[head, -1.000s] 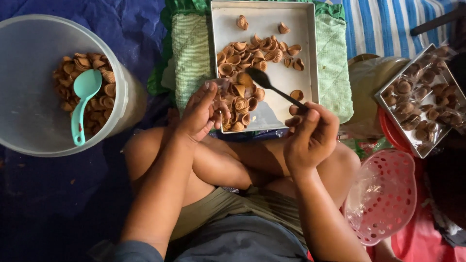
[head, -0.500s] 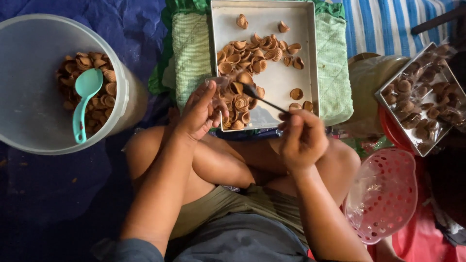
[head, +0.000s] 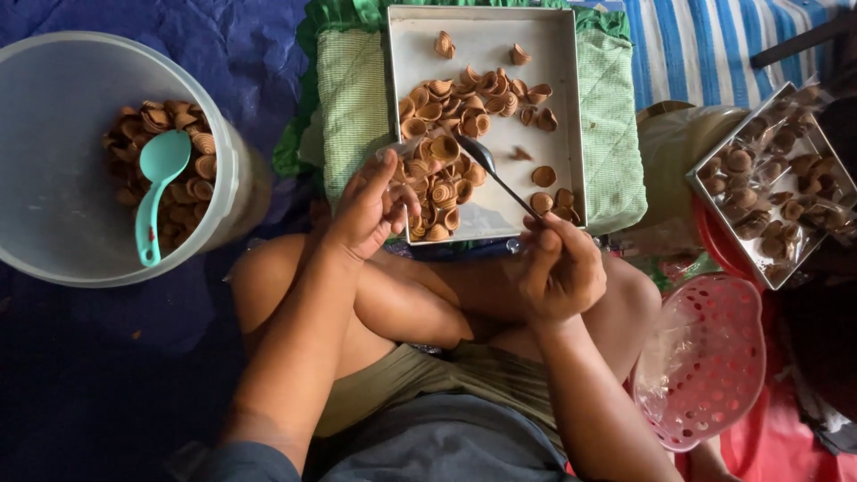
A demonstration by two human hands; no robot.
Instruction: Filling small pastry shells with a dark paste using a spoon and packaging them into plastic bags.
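Observation:
A white rectangular tray (head: 553, 54) lies in front of my crossed legs, with several small brown ridged cup-shaped pastry shells (head: 464, 98) heaped on its left side. My left hand (head: 370, 210) rests at the tray's near left edge and holds a small clear bag against the shells. My right hand (head: 558, 268) sits by the tray's near right corner and grips a dark metal spoon (head: 486, 165). The spoon's bowl reaches in among the shells next to my left fingers.
A big translucent bucket (head: 54, 98) at the left holds more shells and a teal scoop (head: 159, 183). A green cloth (head: 344, 107) lies under the tray. At the right stand a second tray of shells (head: 772, 183) and a pink plastic basket (head: 714, 357).
My right hand has shifted the spoon leftward across the tray, toward my left hand. My left hand has stayed at the tray's near left edge.

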